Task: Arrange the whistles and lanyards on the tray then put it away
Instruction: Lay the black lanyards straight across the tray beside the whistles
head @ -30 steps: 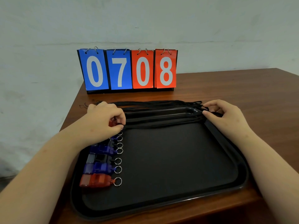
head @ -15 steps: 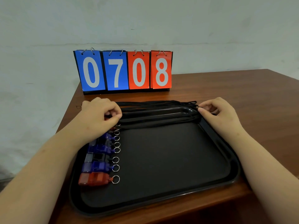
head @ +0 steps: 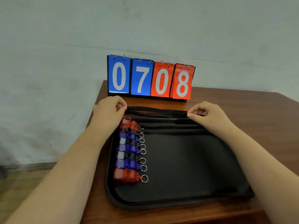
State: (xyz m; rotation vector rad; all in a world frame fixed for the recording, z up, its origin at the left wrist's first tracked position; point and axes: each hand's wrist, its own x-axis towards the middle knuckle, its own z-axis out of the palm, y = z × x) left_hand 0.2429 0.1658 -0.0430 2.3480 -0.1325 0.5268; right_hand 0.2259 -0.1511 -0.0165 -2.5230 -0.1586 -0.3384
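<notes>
A black tray [head: 186,172] is set on a brown table [head: 242,107]. A row of red, blue and black whistles [head: 128,151] is lined up along the tray's left side. Black lanyards [head: 155,111] are stretched across the far edge of the tray. One end is pinched by the left hand [head: 108,109], and the other end is pinched by the right hand [head: 205,113]. A number board [head: 150,78] is stood behind, at the far side.

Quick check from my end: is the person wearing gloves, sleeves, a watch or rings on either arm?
Nothing worn is visible. The left hand and right hand are bare, with no gloves, rings or wristbands that show, and both forearms are uncovered down to the frame edge, so no sleeves appear.
</notes>
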